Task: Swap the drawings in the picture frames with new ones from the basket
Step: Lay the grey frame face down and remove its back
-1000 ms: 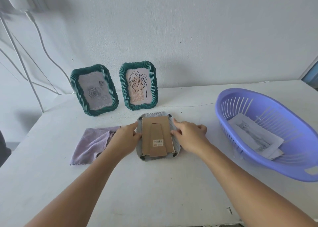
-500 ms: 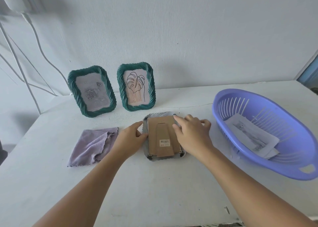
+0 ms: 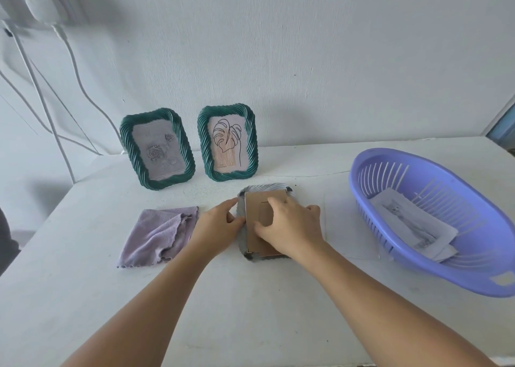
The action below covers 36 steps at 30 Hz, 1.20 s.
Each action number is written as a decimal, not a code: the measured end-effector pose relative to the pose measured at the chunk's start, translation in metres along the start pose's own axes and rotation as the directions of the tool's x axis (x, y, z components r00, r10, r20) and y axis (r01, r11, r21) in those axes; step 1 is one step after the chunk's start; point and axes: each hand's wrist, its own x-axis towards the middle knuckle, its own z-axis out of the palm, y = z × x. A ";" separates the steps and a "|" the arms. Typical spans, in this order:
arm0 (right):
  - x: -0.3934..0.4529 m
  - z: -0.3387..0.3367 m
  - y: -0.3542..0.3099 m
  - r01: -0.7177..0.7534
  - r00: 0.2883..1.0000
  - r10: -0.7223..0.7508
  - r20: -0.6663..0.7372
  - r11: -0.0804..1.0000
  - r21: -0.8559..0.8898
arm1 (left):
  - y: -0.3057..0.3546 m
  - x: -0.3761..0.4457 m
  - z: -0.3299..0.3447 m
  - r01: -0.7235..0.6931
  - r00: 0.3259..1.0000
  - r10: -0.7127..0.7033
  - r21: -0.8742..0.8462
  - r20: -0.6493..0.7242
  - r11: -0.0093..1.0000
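Note:
A picture frame (image 3: 264, 188) lies face down at the table's middle, its brown cardboard back (image 3: 252, 199) facing up. My left hand (image 3: 217, 224) holds the frame's left edge with thumb and fingertips. My right hand (image 3: 292, 227) lies over the cardboard back, with thumb and index finger curled round the fold-out stand (image 3: 263, 213). Two green rope-edged frames stand against the wall: one with a rose drawing (image 3: 157, 149), one with a leaf drawing (image 3: 227, 143). A purple basket (image 3: 354, 177) at the right holds loose paper drawings (image 3: 412, 221).
A folded lilac cloth (image 3: 158, 235) lies left of my left hand. White cables (image 3: 69, 52) hang down the wall at the far left. The white table (image 3: 250, 297) ends close to me and behind the basket at the right.
My right hand slid from the frame's right edge onto the cardboard back, over the stand. The face-down frame turned slightly and sits a bit further right. My left hand stayed at its left edge.

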 end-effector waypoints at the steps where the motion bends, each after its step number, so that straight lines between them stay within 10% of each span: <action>1: 0.000 -0.001 0.000 -0.012 1.000 0.013 -0.010 0.999 0.038 | 0.000 0.000 0.000 0.002 1.000 -0.002 0.001 0.000 1.000; 32: -0.006 -0.016 0.000 -0.064 0.992 0.086 -0.089 0.972 0.224 | 0.005 -0.003 -0.002 0.063 0.998 -0.063 -0.013 -0.006 0.998; 36: -0.008 -0.020 0.002 -0.044 0.988 0.080 -0.131 0.966 0.256 | 0.014 -0.012 -0.006 -0.023 0.983 0.022 -0.007 -0.185 1.000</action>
